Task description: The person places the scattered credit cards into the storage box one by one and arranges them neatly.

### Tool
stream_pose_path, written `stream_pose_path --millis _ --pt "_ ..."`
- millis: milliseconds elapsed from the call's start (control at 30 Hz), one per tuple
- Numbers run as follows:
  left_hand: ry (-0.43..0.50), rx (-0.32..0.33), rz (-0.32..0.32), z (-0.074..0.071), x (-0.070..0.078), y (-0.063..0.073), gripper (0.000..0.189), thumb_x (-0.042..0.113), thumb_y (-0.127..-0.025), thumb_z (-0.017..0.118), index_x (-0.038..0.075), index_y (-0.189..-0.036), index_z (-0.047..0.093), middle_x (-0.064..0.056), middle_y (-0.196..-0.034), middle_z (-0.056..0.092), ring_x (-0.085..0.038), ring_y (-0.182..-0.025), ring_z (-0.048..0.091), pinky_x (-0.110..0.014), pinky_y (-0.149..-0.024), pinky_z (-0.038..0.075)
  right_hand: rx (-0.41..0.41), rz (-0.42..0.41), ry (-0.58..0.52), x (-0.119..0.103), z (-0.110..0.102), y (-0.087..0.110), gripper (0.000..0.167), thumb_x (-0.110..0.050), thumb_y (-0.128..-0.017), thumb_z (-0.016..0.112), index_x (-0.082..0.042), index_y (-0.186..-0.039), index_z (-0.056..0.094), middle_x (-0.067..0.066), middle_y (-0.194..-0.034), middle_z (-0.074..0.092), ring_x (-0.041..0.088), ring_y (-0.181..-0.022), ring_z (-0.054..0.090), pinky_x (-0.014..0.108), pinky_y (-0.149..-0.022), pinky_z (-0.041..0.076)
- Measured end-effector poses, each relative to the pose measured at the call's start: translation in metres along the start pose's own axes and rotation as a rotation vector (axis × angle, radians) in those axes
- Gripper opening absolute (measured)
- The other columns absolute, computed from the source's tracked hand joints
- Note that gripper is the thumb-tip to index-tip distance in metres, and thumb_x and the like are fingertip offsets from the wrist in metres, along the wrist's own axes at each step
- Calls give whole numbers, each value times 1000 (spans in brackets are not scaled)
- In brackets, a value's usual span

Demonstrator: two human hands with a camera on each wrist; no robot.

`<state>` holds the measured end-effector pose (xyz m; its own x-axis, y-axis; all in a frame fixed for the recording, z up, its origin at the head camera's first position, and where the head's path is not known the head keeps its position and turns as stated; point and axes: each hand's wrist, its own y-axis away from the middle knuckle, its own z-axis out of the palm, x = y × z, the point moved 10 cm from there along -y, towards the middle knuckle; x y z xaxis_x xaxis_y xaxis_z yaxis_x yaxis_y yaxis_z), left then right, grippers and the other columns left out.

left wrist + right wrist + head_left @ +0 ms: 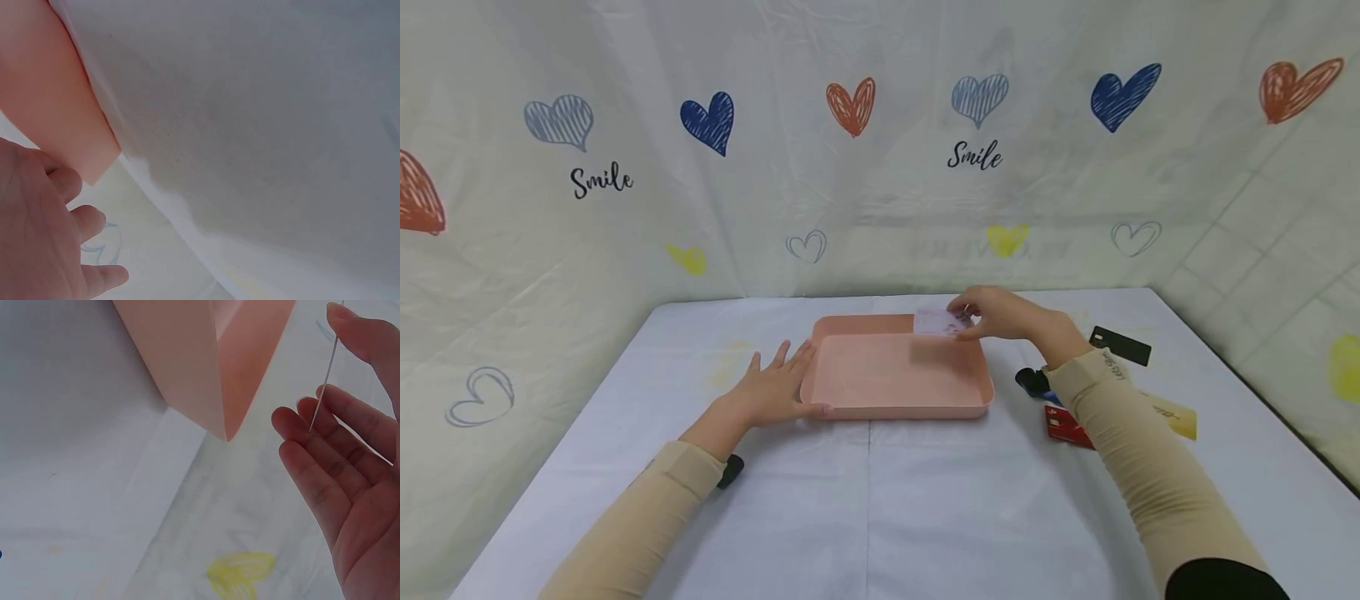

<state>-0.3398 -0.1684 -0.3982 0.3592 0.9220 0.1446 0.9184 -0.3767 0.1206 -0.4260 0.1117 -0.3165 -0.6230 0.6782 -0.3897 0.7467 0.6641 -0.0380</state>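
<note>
A shallow pink tray (895, 375) lies on the white-covered table in the head view. At its left side is my left hand (775, 387), fingers spread against the wall and thumb at the front left corner. Over the tray's back right part, my right hand (1000, 317) pinches a pale, thin card (931, 322) with a faint print. The right wrist view shows this card (327, 372) edge-on, between thumb and fingers, beside the tray's corner (226, 422). In the left wrist view the fingers (87, 222) sit by the tray wall (62, 94).
Right of the tray lie a black card (1120, 346), a red card (1067, 427) and a yellow card (1176, 415), the last two partly under the right sleeve. A dark object (1032, 381) shows by the right wrist. A heart-printed white sheet (895, 192) hangs behind the table.
</note>
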Motion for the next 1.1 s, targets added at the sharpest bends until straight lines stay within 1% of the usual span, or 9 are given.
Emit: stream_pose_path --millis 200,433,533,700,933,1100 --pt "8 -2 -3 0 0 1 113 77 -89 55 3 -164 14 -10 -171 10 -41 -155 8 -74 -115 7 -7 -8 -18 -6 4 -8 46 -15 -88 82 5 -127 67 16 -120 67 33 -111 62 47 -97 50" --pt "10 -17 -9 -1 2 3 113 77 -90 55 2 -164 14 -11 -171 10 -41 -155 7 -73 -116 7 -15 -39 -35 -12 8 -17 47 -15 -88 82 7 -127 66 18 -121 66 35 -112 62 48 -96 50" --pt "10 -18 -11 -2 2 3 113 76 -89 55 2 -164 14 -11 -171 10 -41 -155 8 -73 -116 6 -21 -37 -42 -14 10 -22 47 -15 -88 82 5 -128 66 17 -122 67 34 -113 62 47 -97 50" --pt "5 -21 -12 -2 1 3 112 77 -90 55 3 -164 14 -10 -171 10 -40 -155 7 -73 -115 6 -17 -65 -53 -21 13 -30 47 -14 -86 83 6 -126 67 16 -121 68 33 -113 63 47 -98 50" --pt "9 -17 -8 -2 1 2 112 78 -90 53 4 -164 13 -9 -172 9 -40 -156 6 -73 -115 6 -35 -53 -97 -26 21 -40 47 -12 -86 84 4 -126 66 14 -119 67 33 -113 63 45 -98 50" --pt "10 -10 3 -4 3 2 112 77 -90 54 3 -164 15 -11 -171 12 -42 -155 7 -75 -114 7 -36 -66 -83 -30 26 -48 47 -12 -85 84 4 -126 66 14 -118 67 32 -112 63 45 -97 50"
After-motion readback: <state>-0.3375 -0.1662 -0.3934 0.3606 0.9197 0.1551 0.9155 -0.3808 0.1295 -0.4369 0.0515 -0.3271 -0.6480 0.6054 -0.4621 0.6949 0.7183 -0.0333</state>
